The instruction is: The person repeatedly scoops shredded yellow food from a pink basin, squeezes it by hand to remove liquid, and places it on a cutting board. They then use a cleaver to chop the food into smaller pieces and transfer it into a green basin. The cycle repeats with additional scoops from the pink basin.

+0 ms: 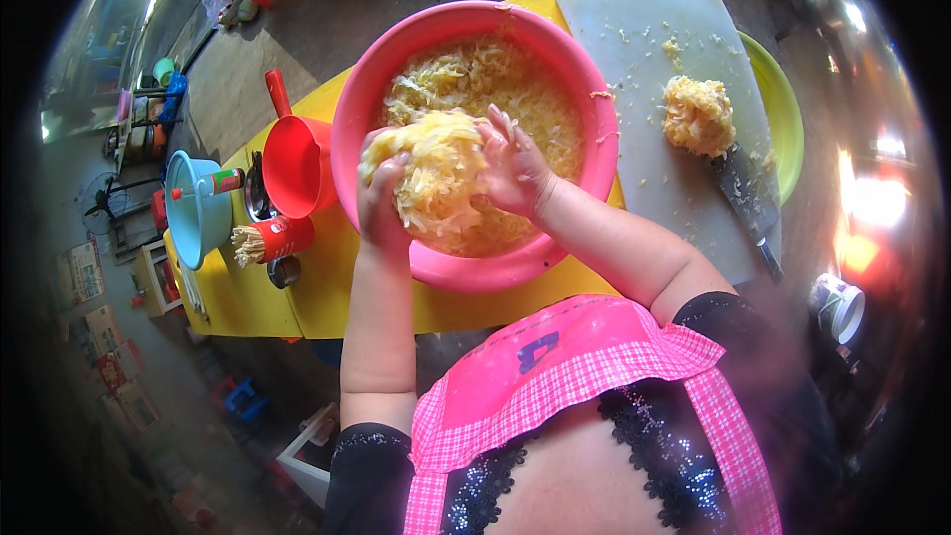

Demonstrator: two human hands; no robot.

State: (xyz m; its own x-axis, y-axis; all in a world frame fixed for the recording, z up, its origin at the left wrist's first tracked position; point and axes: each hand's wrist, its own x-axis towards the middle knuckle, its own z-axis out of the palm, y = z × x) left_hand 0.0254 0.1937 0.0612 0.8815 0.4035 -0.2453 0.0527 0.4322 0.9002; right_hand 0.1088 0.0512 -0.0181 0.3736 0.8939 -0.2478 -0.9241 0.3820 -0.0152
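Observation:
Over a large pink plastic basin [475, 271], my left hand [383, 197] cups a big wet clump of shredded pale-yellow vegetable [440, 163] from the left and below. My right hand [516, 163] lies against the clump's right side, its fingers spread and partly curled, with shreds stuck to them. More of the shredded vegetable [513, 89] fills the basin beneath in yellowish liquid. On the white cutting board [617, 104] to the right sits a compact ball of shreds [698, 115]. A cleaver [747, 193] with shreds on its blade lies just below that ball.
Left of the basin on the yellow table [319, 312] stand a red plastic dipper [297, 167], a light-blue basin [197, 215] with a bottle [215, 183] across it, and a red container of chopsticks [286, 238]. A green basin [780, 111] shows past the board's right edge.

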